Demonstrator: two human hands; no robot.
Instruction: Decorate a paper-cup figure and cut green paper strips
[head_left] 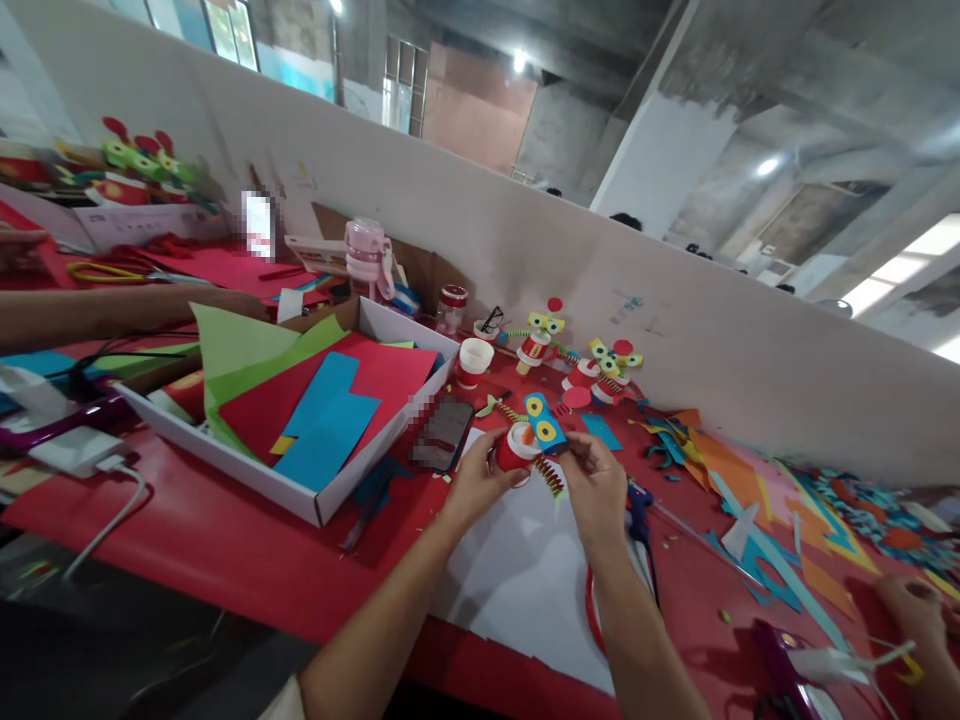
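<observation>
My left hand [477, 482] is closed around a small red-and-white paper cup [512, 452] that has folded paper-spring arms on its sides. Between the fingertips of my right hand [596, 485] is a blue paper piece with yellow ring eyes [545, 424]. The blue piece is at the cup's upper right; whether the two touch is hard to tell. Below both hands lies a white paper sheet [517, 590]. A blue glue gun [639, 510] rests just right of my right wrist.
A white box [322, 505] of coloured paper stands at left, with a phone [442, 436] beside it. Finished cup figures [534, 345] line the wall behind a white cup [475, 360]. Paper scraps [720, 470] cover the right. Other people's arm [112, 312] and hand [911, 610] reach in from both sides.
</observation>
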